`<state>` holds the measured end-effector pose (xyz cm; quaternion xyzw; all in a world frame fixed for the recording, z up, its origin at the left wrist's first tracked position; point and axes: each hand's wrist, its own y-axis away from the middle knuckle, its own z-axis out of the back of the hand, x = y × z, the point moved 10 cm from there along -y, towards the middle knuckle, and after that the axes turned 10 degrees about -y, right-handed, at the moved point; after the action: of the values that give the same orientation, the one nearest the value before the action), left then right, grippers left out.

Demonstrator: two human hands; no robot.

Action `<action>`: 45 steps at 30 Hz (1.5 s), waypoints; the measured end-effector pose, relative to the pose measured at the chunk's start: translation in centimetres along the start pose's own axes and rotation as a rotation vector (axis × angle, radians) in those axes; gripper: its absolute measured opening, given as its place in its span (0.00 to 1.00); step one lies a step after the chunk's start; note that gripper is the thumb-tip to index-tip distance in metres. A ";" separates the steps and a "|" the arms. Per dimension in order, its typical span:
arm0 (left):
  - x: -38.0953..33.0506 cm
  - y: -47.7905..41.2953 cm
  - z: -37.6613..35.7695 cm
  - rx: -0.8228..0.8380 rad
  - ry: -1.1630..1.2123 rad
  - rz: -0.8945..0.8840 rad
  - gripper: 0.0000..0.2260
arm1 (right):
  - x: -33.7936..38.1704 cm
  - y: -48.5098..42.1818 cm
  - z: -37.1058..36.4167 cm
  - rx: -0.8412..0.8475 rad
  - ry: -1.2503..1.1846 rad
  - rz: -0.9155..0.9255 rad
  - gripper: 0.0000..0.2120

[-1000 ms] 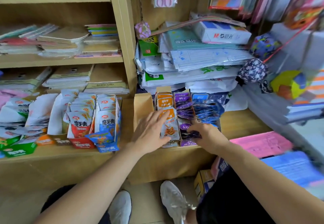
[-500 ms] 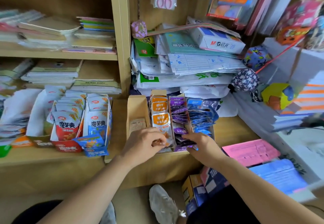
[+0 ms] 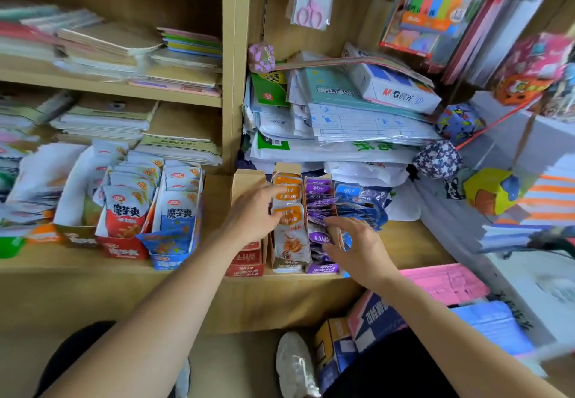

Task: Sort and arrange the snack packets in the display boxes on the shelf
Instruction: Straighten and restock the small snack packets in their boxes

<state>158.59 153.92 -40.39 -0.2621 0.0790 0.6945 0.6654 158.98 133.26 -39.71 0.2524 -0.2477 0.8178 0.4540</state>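
Sorting looks roughly midway. On the wooden shelf [image 3: 93, 262], narrow display boxes [image 3: 289, 265] stand side by side in front of the person. The orange packets [image 3: 287, 193] stand upright in a neat file. The left hand [image 3: 250, 215] lies against their nine-o'clock edge, fingers bent onto the front packet; pinch or plain press, cannot tell. The purple packets [image 3: 319, 186], the next row toward three o'clock, lean and overlap. The right hand [image 3: 357, 249] is spread over them, fingertips touching, gripping nothing. Hands apart, one row each. The blue packets [image 3: 357, 203], further toward three o'clock, are the worst: crumpled and spilling over the box side. The red display box [image 3: 245, 262], at nine o'clock of the orange row, shows little stock and is partly hidden by the wrist. Farther toward nine o'clock, konjac packets [image 3: 126, 210] in red and blue boxes look filed, though one blue packet slumps at the front. Beyond them loose packets [image 3: 37, 176] lie heaped. My guess: purple, blue, the red box and that heap remain.
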 end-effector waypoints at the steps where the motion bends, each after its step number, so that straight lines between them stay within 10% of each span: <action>1: 0.6 -0.1 1.1 -0.028 -0.005 0.008 0.22 | 0.4 -0.7 -0.3 -0.002 -0.004 0.005 0.23; 17: 4.9 1.3 -3.2 0.315 -0.663 -0.172 0.10 | 4.3 0.1 -13.5 0.343 0.481 0.487 0.26; 28: 3.7 -2.3 3.4 -0.228 -0.497 -0.166 0.05 | 5.0 -0.7 -13.0 0.260 0.261 0.480 0.08; 38: 4.2 -3.6 3.5 -0.366 -0.673 -0.128 0.08 | 4.6 -1.4 -13.2 0.213 0.244 0.488 0.07; 45: 2.9 -1.4 -0.1 0.099 -0.433 -0.260 0.19 | 4.8 -1.1 -13.3 0.255 0.239 0.476 0.10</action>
<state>160.04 156.61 -41.48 -0.0826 -0.0659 0.6383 0.7625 155.25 145.22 -46.45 0.1441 -0.1399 0.9497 0.2401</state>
